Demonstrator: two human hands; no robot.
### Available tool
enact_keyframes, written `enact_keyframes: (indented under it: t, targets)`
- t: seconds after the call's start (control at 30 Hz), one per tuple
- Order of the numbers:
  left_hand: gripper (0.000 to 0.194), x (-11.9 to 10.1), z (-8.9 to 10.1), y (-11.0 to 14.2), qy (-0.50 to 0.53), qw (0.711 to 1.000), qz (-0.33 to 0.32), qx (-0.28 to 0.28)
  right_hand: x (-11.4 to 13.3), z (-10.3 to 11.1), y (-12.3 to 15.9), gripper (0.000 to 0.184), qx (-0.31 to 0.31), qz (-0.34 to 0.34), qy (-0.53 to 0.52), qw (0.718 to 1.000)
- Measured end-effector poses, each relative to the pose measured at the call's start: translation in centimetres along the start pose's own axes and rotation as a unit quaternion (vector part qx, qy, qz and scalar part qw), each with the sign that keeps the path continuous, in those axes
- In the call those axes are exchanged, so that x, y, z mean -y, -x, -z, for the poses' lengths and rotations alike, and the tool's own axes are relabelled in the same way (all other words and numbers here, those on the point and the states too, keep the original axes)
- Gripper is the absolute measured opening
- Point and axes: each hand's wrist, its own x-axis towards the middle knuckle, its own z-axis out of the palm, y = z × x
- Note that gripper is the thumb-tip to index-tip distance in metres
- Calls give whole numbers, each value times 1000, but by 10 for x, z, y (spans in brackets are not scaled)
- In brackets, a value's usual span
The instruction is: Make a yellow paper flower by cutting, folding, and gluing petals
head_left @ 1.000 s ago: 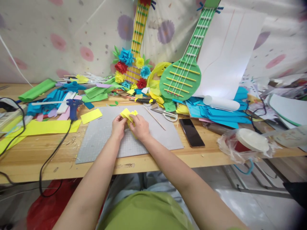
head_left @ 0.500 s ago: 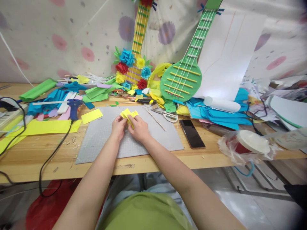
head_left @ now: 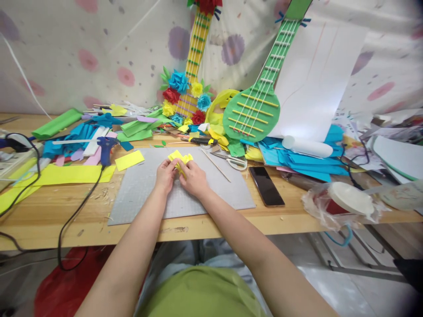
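Observation:
Both hands meet above the grey cutting mat, pinching a folded piece of yellow crepe paper. My left hand is closed on its left side, thumb and fingertips at the paper. From the right, my right hand grips the same piece, its fingers pressed together. The lower part of the paper is hidden behind the fingers. To the right on the mat lie a thin wooden stick and scissors with white handles. A flat yellow paper rectangle rests at the mat's upper left corner.
A blue glue gun stands left, its black cord looping over the table edge. A phone lies right of the mat. Behind lean a green paper-covered instrument and a yellow one with paper flowers. A plastic-wrapped container sits right.
The yellow paper has gone from loosely spread to more gathered between my fingers. Both hands stay in nearly the same place, and the whole view has shifted slightly.

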Motion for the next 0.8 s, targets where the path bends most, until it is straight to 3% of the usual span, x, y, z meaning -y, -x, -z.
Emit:
enact_keyframes:
  t: [0.17, 0.33, 0.47, 0.57, 0.67, 0.8]
  targets:
    - [27, 1, -1, 0, -30, 999, -5, -38, -2, -2, 1, 48, -63, 20, -46, 997]
    - [25, 1, 3, -2, -36, 999, -17, -34, -18, 2, 0, 41, -175, -59, -177, 967]
    - [30, 1, 5, -1, -50, 999, -19, 3, -30, -2, -2, 42, -105, -115, -366, 918]
    - [32, 1, 5, -1, -72, 997, -32, 0, -34, -9, -5, 45, -65, -144, -450, 879]
    - [28, 3, 5, -2, -88, 995, -43, -4, -36, -14, -7, 45, -61, -153, -488, 857]
    - [26, 4, 8, -2, -143, 988, -25, 44, -39, -19, -8, 43, -78, -161, -527, 831]
